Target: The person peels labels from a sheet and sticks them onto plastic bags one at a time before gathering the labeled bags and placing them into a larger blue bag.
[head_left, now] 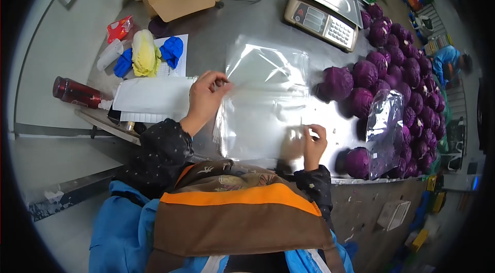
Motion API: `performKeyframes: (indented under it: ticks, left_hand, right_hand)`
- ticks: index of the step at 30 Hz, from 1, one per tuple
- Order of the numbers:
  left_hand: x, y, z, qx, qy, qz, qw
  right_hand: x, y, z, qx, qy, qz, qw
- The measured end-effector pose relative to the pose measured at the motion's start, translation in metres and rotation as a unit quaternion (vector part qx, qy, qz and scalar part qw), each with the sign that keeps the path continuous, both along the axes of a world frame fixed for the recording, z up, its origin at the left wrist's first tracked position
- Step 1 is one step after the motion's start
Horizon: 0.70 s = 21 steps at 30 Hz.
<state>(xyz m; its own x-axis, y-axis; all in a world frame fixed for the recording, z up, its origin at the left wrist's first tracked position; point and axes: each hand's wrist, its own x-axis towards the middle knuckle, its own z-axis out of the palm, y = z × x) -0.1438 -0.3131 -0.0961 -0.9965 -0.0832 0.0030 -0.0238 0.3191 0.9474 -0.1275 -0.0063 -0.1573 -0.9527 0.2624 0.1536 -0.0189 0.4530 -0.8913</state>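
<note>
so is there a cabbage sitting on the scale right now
No, the scale has a bare metal tray, and the purple cabbages lie beside it on the table.

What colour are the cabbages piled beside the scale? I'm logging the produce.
Deep purple cabbages, clearest in the head view.

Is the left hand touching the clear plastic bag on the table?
Touching. In the head view the left hand pinches the top edge of the clear plastic bag between thumb and fingers, with no gap showing.
</note>
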Motion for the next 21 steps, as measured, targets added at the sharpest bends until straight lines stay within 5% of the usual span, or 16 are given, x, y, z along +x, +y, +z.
performKeyframes:
  ticks: [1,2,4,8,11,13,14,17,18,19,21]
  left_hand:
    - [0.004,0.006,0.023,-0.123,0.147,0.061,0.980]
    - [0.014,0.007,0.009,-0.122,0.149,0.061,0.979]
    - [0.035,0.007,-0.041,-0.322,0.067,-0.331,0.884]
    - [0.031,0.008,-0.067,-0.262,-0.015,-0.329,0.907]
    - [-0.010,0.000,-0.057,-0.148,-0.210,-0.413,0.874]
    - [-0.044,-0.019,-0.078,0.099,-0.218,-0.146,0.960]
    - [-0.058,-0.031,-0.047,0.235,-0.134,-0.016,0.963]
    - [-0.082,-0.100,-0.026,0.132,-0.013,0.075,0.988]
    - [-0.073,-0.123,-0.027,-0.210,0.016,0.039,0.977]
    - [-0.065,-0.141,-0.027,-0.531,0.036,0.000,0.846]
    - [-0.041,-0.162,-0.038,-0.534,0.000,-0.057,0.843]
  right_hand:
    - [0.004,-0.010,0.000,0.059,0.022,0.035,0.997]
    - [0.006,-0.022,0.001,0.119,0.047,0.073,0.989]
    - [0.005,-0.029,-0.012,0.178,0.039,0.045,0.982]
    - [-0.006,-0.027,0.008,0.077,0.007,-0.039,0.996]
    - [-0.014,0.014,-0.010,-0.088,-0.020,-0.060,0.994]
    - [-0.008,0.025,-0.007,-0.113,-0.004,-0.043,0.993]
    - [-0.002,0.025,0.004,-0.127,-0.015,-0.034,0.991]
    - [0.016,0.025,0.013,-0.106,-0.066,-0.027,0.992]
    - [0.018,0.020,0.013,-0.100,-0.093,-0.022,0.990]
    - [0.021,0.017,0.015,-0.089,-0.085,-0.004,0.992]
    - [0.022,0.007,0.015,-0.120,-0.112,0.008,0.986]
